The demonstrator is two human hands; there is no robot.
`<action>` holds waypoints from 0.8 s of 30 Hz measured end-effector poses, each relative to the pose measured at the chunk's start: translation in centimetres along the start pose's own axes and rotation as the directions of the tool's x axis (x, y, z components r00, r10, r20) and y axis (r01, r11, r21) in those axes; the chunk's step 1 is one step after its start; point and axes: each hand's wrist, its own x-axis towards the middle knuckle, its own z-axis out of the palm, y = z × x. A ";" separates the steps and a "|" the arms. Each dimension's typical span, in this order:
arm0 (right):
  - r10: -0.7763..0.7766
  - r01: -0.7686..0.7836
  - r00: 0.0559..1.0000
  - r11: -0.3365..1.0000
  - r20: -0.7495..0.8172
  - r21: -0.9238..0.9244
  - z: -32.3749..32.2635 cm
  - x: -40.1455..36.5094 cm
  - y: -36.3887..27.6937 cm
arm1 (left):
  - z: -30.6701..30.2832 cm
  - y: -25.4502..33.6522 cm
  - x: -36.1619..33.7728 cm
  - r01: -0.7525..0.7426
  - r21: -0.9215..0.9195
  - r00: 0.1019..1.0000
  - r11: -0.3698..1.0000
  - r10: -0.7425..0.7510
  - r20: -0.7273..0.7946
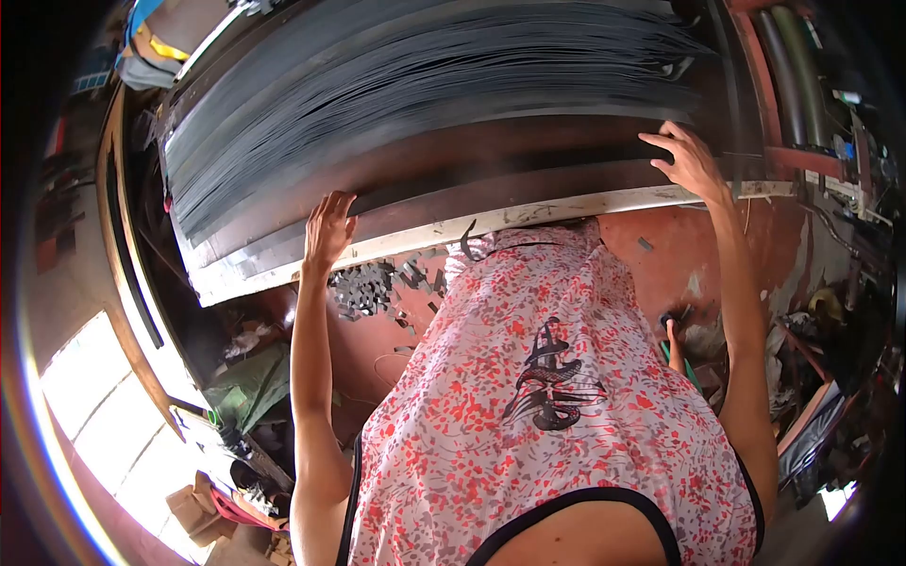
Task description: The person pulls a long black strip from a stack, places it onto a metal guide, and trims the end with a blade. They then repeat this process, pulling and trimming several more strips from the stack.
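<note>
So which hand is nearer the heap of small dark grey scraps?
Left. The left hand is just beyond the scraps, at the table's near edge; the right hand is well off to their right.

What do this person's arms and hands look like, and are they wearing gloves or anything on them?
The left hand and right hand are bare, with no gloves. No watch, bracelet or cable shows on either arm, and there are no sleeves: the sleeveless top, pale with red and grey speckles, has black edging at the armholes.
</note>
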 end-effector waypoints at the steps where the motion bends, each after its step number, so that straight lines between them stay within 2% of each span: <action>1: -0.016 0.016 0.999 1.000 -0.037 -0.003 0.2 -0.1 -0.1 | -0.4 0.6 0.2 -0.017 -0.002 1.000 1.000 0.017 0.001; 3: -0.006 0.006 0.998 1.000 -0.069 -0.001 0.7 -0.3 -0.6 | -1.2 2.5 1.1 -0.057 0.008 0.998 0.998 0.058 -0.023; 5: -0.065 0.064 0.982 0.998 -0.179 -0.015 1.9 -0.5 -0.4 | -0.9 4.7 2.7 -0.093 -0.041 0.996 0.995 0.093 -0.010; 7: -0.053 0.051 0.968 0.999 -0.244 -0.017 2.3 -0.8 0.0 | -0.9 8.1 4.8 -0.169 -0.078 0.983 0.983 0.162 -0.089; 10: 0.181 -0.153 0.943 0.981 -0.278 0.120 1.6 -1.6 -0.1 | -0.3 11.6 7.6 -0.234 -0.123 0.969 0.964 0.222 -0.104; 11: 0.186 -0.148 0.902 0.981 -0.388 0.126 1.5 -2.1 0.4 | -0.1 12.5 8.5 -0.252 -0.152 0.966 0.956 0.237 -0.106; 14: 0.278 -0.242 0.833 0.961 -0.477 0.137 0.1 -3.7 0.9 | 0.4 14.7 10.1 -0.317 -0.166 0.945 0.934 0.297 -0.138; 16: 0.347 -0.299 0.756 0.937 -0.555 0.179 0.1 -4.5 0.9 | 0.5 15.4 10.6 -0.343 -0.162 0.936 0.925 0.322 -0.143; 20: 0.438 -0.335 0.756 0.897 -0.487 0.287 2.9 -3.8 0.9 | 0.8 14.9 10.5 -0.306 -0.140 0.950 0.942 0.293 -0.106; 21: 0.402 -0.309 0.764 0.915 -0.505 0.261 4.1 -3.1 0.3 | 0.9 14.1 10.2 -0.271 -0.122 0.961 0.955 0.260 -0.098; 24: 0.423 -0.301 0.771 0.901 -0.476 0.312 5.6 -1.3 -1.7 | 0.6 13.1 10.1 -0.286 -0.135 0.956 0.948 0.275 -0.098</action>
